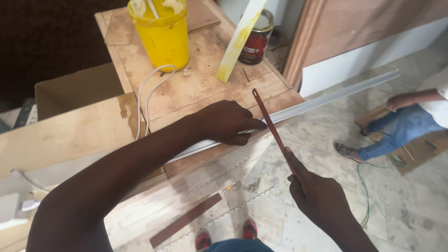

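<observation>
The left hand (228, 122) is pressed down, palm flat and fingers spread narrow, on a long white strip (326, 97) at the near right corner of the wooden worktop (196, 88). The strip is pinned along the near edge of the worktop under this hand, and its free length runs out past the right corner, over the floor (322, 140), toward the upper right. The right hand (315, 193) is closed around the lower end of a thin red saw blade (269, 120), with the forefinger laid along its back. The blade is held tilted, its upper end with a small hole pointing up and to the left, and it is seen to cross the strip just beside the fingertips of the left hand, right at the worktop corner; whether the blade touches the strip cannot be told for certain.

Further back on the worktop a yellow bucket (164, 37) is stood near the far edge, a white cable (148, 93) is looped in front of it, and a pale board smeared with yellow (238, 44) is leaned beside a red tin (256, 42). A reddish wooden slat (185, 226) is laid on the floor below the worktop. At the right, another person (410, 119) in blue trousers is seen crouched on the floor, well apart from both hands.
</observation>
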